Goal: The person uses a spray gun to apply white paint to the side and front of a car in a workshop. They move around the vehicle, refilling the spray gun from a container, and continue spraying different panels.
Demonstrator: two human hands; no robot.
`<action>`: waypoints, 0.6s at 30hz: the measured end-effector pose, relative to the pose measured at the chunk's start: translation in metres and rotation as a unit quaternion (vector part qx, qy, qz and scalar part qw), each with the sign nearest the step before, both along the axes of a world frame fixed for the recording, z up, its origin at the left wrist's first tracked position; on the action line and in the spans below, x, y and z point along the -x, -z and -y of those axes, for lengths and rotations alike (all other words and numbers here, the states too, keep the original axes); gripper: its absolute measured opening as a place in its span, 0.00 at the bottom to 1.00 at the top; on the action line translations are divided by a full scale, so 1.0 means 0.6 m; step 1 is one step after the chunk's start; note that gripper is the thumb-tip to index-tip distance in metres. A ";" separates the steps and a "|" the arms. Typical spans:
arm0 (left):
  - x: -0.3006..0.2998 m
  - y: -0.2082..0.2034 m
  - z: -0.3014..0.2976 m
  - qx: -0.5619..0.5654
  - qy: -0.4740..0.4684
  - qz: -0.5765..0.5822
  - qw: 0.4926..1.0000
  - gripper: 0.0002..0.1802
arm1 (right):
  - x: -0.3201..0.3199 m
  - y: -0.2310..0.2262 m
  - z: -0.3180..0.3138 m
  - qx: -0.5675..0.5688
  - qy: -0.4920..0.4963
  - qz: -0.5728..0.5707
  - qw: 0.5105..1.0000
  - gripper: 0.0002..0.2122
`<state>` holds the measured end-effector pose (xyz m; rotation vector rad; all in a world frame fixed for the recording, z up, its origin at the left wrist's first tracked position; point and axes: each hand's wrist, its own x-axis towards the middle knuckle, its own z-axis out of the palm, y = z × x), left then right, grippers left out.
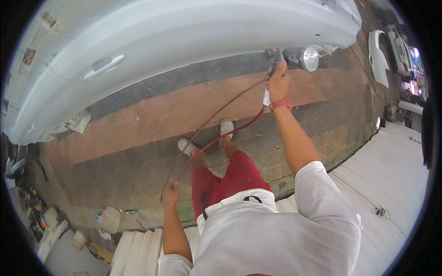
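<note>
Just beside the white car (pixel 184 37), the right hand (pixel 278 83) wrapped its fingers around a spray gun (pixel 276 57); farther from the car, the left hand (pixel 171 194) curled its fingers around a red hose (pixel 207 147).

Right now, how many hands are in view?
2: the right hand, gripping a spray gun near the white car body; the left hand, lower left, holding a red hose. No others show.

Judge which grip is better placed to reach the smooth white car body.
Probably the right grip: it holds the grey spray gun with a round silver cup near the car body; the left grip, farther, holds the thin red hose.
</note>
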<state>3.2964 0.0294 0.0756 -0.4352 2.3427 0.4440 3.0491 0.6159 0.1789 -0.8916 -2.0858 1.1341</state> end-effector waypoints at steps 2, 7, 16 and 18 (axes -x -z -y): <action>-0.021 0.003 0.057 -0.001 -0.012 -0.009 1.000 0.26 | 0.009 -0.008 0.119 0.034 -0.043 -0.008 0.998 0.29; -0.071 0.015 0.176 -0.023 -0.078 0.022 0.996 0.27 | 0.039 -0.010 0.362 0.074 -0.171 -0.036 0.982 0.28; -0.189 0.067 0.299 -0.013 -0.142 0.001 0.990 0.32 | 0.142 -0.047 0.707 0.010 -0.320 -0.098 0.942 0.29; -0.255 0.118 0.329 -0.028 -0.204 -0.011 0.979 0.31 | 0.161 -0.054 0.784 0.033 -0.348 -0.063 0.935 0.28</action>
